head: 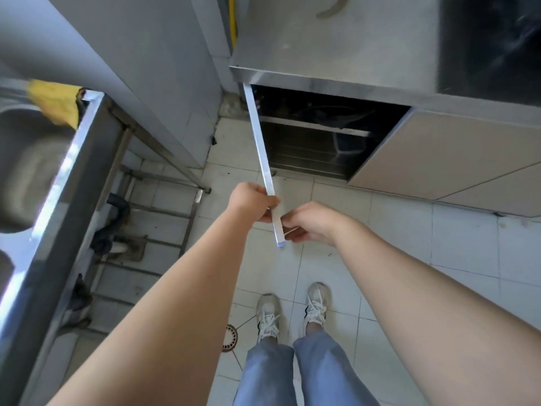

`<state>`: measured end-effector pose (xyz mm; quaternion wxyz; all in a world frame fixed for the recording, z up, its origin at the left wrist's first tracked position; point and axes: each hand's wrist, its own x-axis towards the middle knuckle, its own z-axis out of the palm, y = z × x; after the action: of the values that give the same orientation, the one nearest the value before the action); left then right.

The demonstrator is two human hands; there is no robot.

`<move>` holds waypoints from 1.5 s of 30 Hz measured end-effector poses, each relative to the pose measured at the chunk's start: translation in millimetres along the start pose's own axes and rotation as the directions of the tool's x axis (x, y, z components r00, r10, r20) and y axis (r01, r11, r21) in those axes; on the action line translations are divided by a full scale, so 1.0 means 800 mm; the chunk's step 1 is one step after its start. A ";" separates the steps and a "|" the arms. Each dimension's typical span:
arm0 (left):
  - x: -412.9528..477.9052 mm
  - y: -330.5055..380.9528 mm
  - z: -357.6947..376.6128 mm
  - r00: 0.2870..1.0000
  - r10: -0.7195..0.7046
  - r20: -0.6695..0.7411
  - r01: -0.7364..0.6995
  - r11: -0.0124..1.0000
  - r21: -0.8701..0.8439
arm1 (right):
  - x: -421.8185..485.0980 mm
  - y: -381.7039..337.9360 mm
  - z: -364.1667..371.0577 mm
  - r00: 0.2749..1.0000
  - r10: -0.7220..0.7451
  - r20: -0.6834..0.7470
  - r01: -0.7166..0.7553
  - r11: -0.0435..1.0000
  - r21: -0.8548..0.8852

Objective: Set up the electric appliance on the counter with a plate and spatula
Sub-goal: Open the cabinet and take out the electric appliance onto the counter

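A person's left hand (251,202) grips the thin silver-edged cabinet door (259,139), open under the left corner of the stainless-steel counter (322,39); the right hand (311,222) pinches its near end.

Daylight is falling evenly on the pale floor (380,259), leaving only soft shadows. Glare is streaking the sink rim (49,200) at 9 o'clock and the door edge (260,148) at centre. The open cupboard (307,142) at 1 o'clock is sitting in deep shade. Blur is smearing the sink rim and yellow cloth (55,101) at 10 o'clock. Wide-angle distortion is bending lines at the edges. The left hand (251,205) and right hand (314,222) are showing fairly sharp.
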<state>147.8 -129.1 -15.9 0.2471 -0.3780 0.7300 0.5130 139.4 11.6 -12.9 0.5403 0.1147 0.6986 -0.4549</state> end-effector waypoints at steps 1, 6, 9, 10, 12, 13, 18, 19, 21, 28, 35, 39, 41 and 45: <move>-0.001 -0.006 -0.009 1.000 0.017 -0.017 -0.017 1.000 0.015 | 0.003 -0.004 0.011 1.000 -0.001 0.008 0.001 1.000 0.006; 0.002 -0.051 -0.087 0.987 0.107 -0.123 -0.078 0.972 0.220 | 0.015 -0.028 0.099 0.997 -0.006 0.078 0.000 0.997 0.071; 0.006 -0.060 -0.131 0.971 0.167 -0.172 -0.081 0.903 0.423 | 0.020 -0.046 0.144 0.994 -0.050 0.093 0.036 0.988 0.151; 0.006 -0.062 -0.141 0.965 0.183 -0.187 -0.079 0.886 0.457 | 0.022 -0.052 0.157 0.994 -0.063 0.087 0.047 0.982 0.180; 0.009 -0.065 -0.156 0.961 0.200 -0.194 -0.082 0.869 0.488 | 0.026 -0.060 0.177 0.995 -0.077 0.063 0.062 0.974 0.217; 0.010 -0.066 -0.160 0.960 0.203 -0.191 -0.085 0.866 0.493 | 0.028 -0.063 0.183 0.996 -0.079 0.050 0.066 0.973 0.223; 0.011 -0.068 -0.155 0.965 0.198 -0.173 -0.093 0.873 0.478 | 0.030 -0.058 0.178 0.998 -0.059 0.008 0.058 0.988 0.146; 0.009 -0.066 -0.151 0.966 0.195 -0.168 -0.091 0.869 0.487 | 0.030 -0.057 0.173 0.998 -0.055 -0.005 0.056 0.991 0.120; 0.001 -0.057 -0.140 0.966 0.195 -0.171 -0.085 0.860 0.504 | 0.028 -0.054 0.160 0.998 -0.053 -0.044 0.057 0.996 0.076; -0.008 0.003 -0.068 0.873 0.400 -0.279 -0.148 0.763 0.630 | 0.007 -0.034 0.057 0.962 -0.021 -0.272 0.098 0.957 0.272; -0.004 0.088 0.076 0.854 0.519 -0.006 -0.341 0.571 0.747 | -0.007 0.024 -0.124 0.901 0.077 -0.427 0.157 0.859 0.487; 0.010 0.134 0.156 0.856 0.512 0.070 -0.418 0.607 0.676 | -0.008 0.054 -0.211 0.879 0.114 -0.463 0.184 0.814 0.550; 0.018 0.155 0.193 0.852 0.512 0.108 -0.453 0.618 0.642 | -0.008 0.059 -0.248 0.879 0.105 -0.465 0.210 0.789 0.577; 0.042 0.203 0.261 0.858 0.485 0.167 -0.493 0.689 0.531 | 0.000 0.056 -0.323 0.869 0.056 -0.491 0.317 0.698 0.642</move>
<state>-8.7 86.9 -23.4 0.2055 -0.0778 0.9190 0.3274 0.8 232.8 -35.0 0.2319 0.3678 0.5878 -0.6823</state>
